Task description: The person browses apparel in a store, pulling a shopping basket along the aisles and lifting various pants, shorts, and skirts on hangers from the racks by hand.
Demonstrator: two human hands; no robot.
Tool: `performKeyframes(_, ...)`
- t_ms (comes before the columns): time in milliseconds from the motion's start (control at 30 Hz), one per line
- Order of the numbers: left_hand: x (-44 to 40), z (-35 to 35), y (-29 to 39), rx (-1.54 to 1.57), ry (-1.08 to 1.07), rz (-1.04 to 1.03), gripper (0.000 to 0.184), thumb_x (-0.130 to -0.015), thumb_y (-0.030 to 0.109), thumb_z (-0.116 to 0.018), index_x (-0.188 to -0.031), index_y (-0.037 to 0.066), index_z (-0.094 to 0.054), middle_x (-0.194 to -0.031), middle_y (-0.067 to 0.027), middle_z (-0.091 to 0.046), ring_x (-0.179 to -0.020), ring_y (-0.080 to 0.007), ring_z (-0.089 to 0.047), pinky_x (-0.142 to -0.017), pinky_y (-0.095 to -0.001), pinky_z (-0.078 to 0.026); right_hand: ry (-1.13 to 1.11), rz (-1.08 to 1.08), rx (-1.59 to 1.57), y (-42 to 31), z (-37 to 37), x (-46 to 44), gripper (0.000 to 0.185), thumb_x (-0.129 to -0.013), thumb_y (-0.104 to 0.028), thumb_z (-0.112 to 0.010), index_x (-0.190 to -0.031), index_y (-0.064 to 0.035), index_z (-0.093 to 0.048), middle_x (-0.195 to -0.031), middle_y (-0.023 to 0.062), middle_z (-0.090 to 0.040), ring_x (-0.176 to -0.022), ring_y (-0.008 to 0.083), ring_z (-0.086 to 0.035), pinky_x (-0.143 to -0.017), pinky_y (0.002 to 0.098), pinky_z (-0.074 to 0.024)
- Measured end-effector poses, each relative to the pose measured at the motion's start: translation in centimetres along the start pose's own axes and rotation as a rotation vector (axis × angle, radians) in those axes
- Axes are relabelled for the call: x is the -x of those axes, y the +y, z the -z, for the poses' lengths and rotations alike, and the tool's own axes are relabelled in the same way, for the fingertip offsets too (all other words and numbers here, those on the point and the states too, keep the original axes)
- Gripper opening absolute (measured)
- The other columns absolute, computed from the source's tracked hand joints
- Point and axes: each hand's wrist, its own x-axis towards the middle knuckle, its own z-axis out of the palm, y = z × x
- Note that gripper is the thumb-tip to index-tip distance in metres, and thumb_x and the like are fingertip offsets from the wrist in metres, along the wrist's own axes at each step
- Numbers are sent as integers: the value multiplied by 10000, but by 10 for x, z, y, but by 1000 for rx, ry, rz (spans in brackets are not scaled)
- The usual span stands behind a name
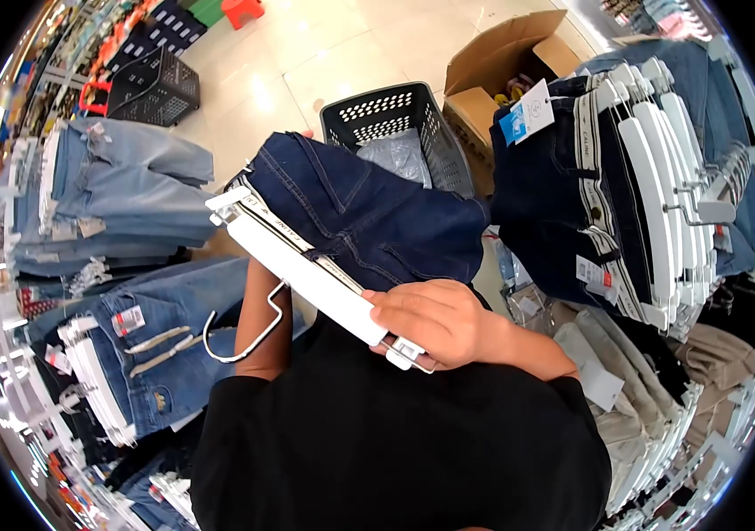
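The right hand [435, 323] gripped a hanger [293, 270] with jeans [360, 203]. I couldn't tell if the left hand [307, 134] gripped. Beyond them, a basket [450, 146] held a shiny bundle [397, 157].

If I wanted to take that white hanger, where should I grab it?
Probably by the middle of the white hanger's long bar, coming from the side with the metal hook, nearest the wearer. The bar looks flat and bare there, while the dark jeans spread from its other edge. The right hand covers one end.
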Motion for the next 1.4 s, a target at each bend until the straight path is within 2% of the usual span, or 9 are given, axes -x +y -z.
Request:
performKeyframes(500,146,-18,-29,-634,101,-127,346,-879,51,-481,-1206,-47,-539,-1095,-119,-631,-992,-185,-603,-892,-292,-462,136,-159,-240,5,-4,20,332,-729,-19,-774,-975,90,-580,-877,201,-672,-829,338,-706,-706,364,-585)
performKeyframes(633,186,-28,-50,-383,119,-67,433,-865,184,-603,-1218,-50,-513,-1119,-110,-611,-1022,-206,-598,-924,-316,-458,124,-137,-285,0,-9,31,322,-724,-26,-779,-957,82,-585,-871,200,-671,-807,333,-704,-697,362,-583)
performKeyframes(700,207,-47,-31,-117,-387,-121,617,-786,214,-707,-1292,-39,-461,-1181,-114,-593,-1089,-241,-588,-950,-352,-459,83,-95,-245,-1,-10,37,322,-713,-70,-777,-939,73,-598,-889,199,-668,-784,322,-699,-677,361,-578)
performKeyframes(733,212,-53,-26,-63,-374,-92,824,-701,280,-822,-1341,-37,-411,-1245,-132,-572,-1142,-273,-578,-969,-389,-465,85,-102,-252,-2,-10,40,322,-713,-70,-777,-939,73,-598,-889,199,-668,-784,322,-699,-677,361,-578)
performKeyframes(867,226,-90,-19,122,-460,-204,1003,-640,461,-869,-1358,-34,-373,-1237,-134,-576,-1102,-254,-608,-940,-385,-512,69,42,-99,-9,-14,45,291,-726,-127,-717,-948,33,-618,-974,204,-669,-756,258,-687,-604,302,-552)
performKeyframes(967,230,-105,-15,-88,-258,-238,725,-750,286,-777,-1274,-56,-411,-1049,-123,-626,-856,-189,-673,-724,-295,-577,132,85,20,-16,-17,46,258,-739,-134,-691,-939,12,-620,-977,198,-671,-745,234,-683,-587,282,-542)
performKeyframes(1067,225,-126,1,-95,-264,-172,565,-671,20,-549,-1217,-92,-458,-969,-160,-647,-779,-206,-678,-677,-292,-576,116,93,152,-21,-14,47,244,-763,-154,-665,-950,-5,-616,-1005,199,-666,-767,226,-681,-598,269,-536)
performKeyframes(1300,179,-114,22,39,-596,-115,775,-511,16,-442,-1267,-158,-422,-1087,-278,-626,-928,-356,-678,-861,-407,-574,-207,-184,-180,-26,-7,43,516,-720,-127,-739,-1200,-23,-580,-1363,211,-478,-1104,345,-570,-895,412,-486)
performKeyframes(1400,172,-113,41,59,-694,-70,956,-485,-28,-461,-1424,-91,-291,-1262,-253,-541,-1026,-332,-640,-890,-396,-548,-71,-273,-265,-32,-16,44,504,-746,-83,-697,-1227,-39,-551,-1326,193,-500,-1114,347,-557,-926,433,-468)
